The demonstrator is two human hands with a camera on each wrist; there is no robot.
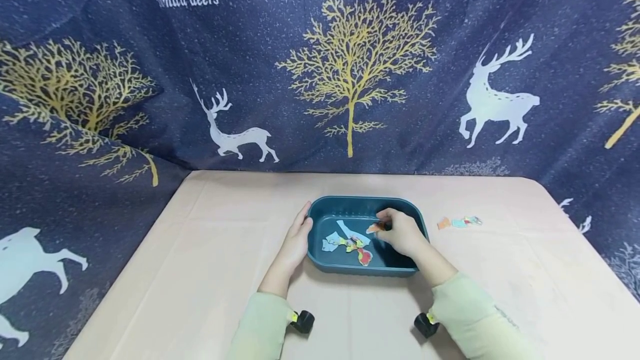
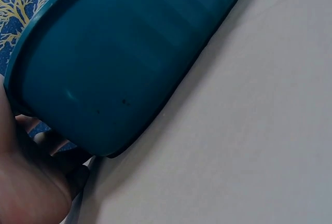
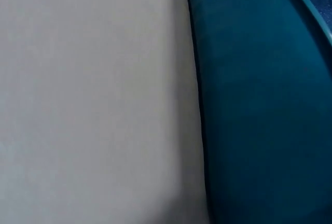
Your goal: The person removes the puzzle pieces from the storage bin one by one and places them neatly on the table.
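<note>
Backdrop (image 1: 250, 43) (lettered "deers") rises behind the tray (image 1: 365, 269).

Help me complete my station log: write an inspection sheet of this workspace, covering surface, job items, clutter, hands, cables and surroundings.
Surface: pale beige tabletop, faintly creased
Job's things: teal tray with several colourful cutouts inside; more cutouts to its right
Clutter: nothing seen
Left hand: rests against the tray's left end
Right hand: pinches an orange cutout within the tray
Cables: nothing seen
Surroundings: navy backdrop printed with white deer and yellow trees
</note>
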